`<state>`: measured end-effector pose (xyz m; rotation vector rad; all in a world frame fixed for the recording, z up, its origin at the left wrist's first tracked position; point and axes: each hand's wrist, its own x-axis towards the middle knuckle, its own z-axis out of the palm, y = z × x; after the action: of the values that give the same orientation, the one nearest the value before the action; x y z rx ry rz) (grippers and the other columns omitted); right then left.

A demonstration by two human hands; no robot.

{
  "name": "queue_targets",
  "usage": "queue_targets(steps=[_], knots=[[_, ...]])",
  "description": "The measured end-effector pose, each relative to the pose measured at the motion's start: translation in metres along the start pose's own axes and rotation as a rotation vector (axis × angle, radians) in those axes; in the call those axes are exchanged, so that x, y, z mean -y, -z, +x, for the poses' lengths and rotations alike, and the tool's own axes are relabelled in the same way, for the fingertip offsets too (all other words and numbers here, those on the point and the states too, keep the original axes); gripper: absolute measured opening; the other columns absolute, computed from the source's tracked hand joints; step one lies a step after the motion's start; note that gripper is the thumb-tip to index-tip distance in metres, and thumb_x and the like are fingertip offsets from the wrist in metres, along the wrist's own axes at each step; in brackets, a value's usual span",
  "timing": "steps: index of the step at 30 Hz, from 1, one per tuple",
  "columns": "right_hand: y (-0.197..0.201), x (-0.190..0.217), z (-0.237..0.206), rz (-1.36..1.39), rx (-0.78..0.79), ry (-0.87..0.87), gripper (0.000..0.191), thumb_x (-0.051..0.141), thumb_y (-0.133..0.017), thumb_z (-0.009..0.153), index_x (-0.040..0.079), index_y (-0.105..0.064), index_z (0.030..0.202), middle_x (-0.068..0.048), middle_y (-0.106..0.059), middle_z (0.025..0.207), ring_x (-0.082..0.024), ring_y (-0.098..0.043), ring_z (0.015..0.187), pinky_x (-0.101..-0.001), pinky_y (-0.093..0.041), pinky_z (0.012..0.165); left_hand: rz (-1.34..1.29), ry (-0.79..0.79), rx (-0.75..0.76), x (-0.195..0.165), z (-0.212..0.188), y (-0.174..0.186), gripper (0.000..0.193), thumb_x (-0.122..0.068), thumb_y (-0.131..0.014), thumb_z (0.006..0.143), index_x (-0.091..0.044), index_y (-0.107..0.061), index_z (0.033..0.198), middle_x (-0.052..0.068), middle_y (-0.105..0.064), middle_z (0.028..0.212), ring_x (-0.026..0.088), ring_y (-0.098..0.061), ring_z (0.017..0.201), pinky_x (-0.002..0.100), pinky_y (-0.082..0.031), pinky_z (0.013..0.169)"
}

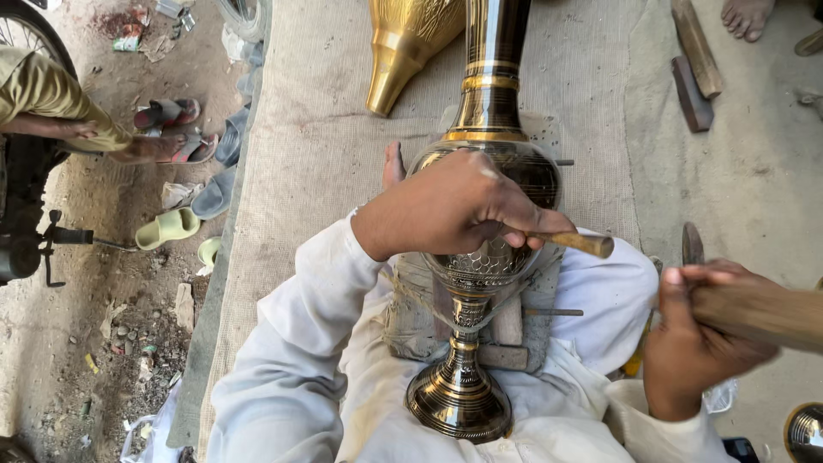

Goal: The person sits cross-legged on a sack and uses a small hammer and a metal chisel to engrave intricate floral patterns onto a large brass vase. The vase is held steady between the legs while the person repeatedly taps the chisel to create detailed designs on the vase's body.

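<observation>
Left hand [459,206] clamped chisel [576,243] against vase [484,257] belly; right hand [703,343] gripped mallet [763,310] beside vase — glancing blow risked chisel skidding, scarring engraving.

Open-air metalworker's workshop at ground level. Work is done seated on a coarse woven mat [317,146] spread over bare dirt. A tall engraved brass vase [484,257] lies across the worker's lap; a second brass vessel [403,47] lies on the mat beyond. Wooden blocks [694,64] lie on the ground at right. Sandals [171,129], litter, and part of a motorbike [26,231] line the dirt edge at left.
</observation>
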<state>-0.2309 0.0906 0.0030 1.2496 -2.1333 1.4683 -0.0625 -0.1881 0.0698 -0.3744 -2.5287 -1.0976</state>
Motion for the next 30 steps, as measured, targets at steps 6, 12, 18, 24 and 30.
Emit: queue_targets(steps=[6,12,18,24,30], knots=[[0.002,0.007,0.031,-0.124,0.275,-0.214,0.024,-0.003,-0.075,0.089,0.000,-0.066,0.111,-0.010,-0.072,0.095,-0.016,-0.068,0.086,-0.0282,-0.051,0.080,-0.098,0.206,-0.610,-0.030,-0.019,-0.031,0.051,0.009,-0.062,0.091,-0.018,-0.062,0.135,0.002,-0.072,0.122,0.016,-0.076,0.105,0.030,-0.045,0.104],[0.009,0.028,0.101,-0.413,0.514,0.105,0.032,-0.011,-0.070,0.083,0.003,-0.071,0.112,-0.012,-0.075,0.098,-0.019,-0.068,0.072,-0.0325,-0.052,0.067,0.072,0.414,-0.788,-0.026,-0.022,-0.056,0.051,0.009,-0.066,0.090,-0.014,-0.065,0.135,-0.003,-0.080,0.103,0.011,-0.078,0.096,0.035,-0.013,0.118],[0.005,0.022,0.158,-0.066,0.661,0.181,0.030,-0.006,-0.062,0.094,0.005,-0.064,0.122,-0.008,-0.069,0.111,-0.016,-0.067,0.094,-0.0276,-0.053,0.082,-0.195,0.306,-0.758,-0.011,-0.022,-0.055,0.055,0.016,-0.061,0.092,-0.009,-0.062,0.140,0.006,-0.079,0.114,0.012,-0.078,0.102,0.025,-0.060,0.096],[-0.007,0.024,0.185,-0.072,0.736,0.190,0.030,-0.007,-0.063,0.095,0.005,-0.063,0.123,-0.008,-0.068,0.111,-0.016,-0.067,0.094,-0.0273,-0.054,0.082,-0.191,0.303,-0.811,-0.014,-0.021,-0.060,0.053,0.018,-0.061,0.091,-0.006,-0.063,0.139,0.009,-0.078,0.113,0.013,-0.078,0.101,0.025,-0.062,0.093],[-0.022,0.024,0.201,-0.054,0.746,0.204,0.030,-0.007,-0.063,0.096,0.005,-0.062,0.124,-0.008,-0.068,0.110,-0.015,-0.067,0.094,-0.0270,-0.054,0.082,0.028,0.403,-1.090,-0.029,-0.016,-0.080,0.049,0.015,-0.068,0.093,-0.007,-0.064,0.138,0.008,-0.078,0.108,0.012,-0.078,0.097,0.025,-0.062,0.090]])
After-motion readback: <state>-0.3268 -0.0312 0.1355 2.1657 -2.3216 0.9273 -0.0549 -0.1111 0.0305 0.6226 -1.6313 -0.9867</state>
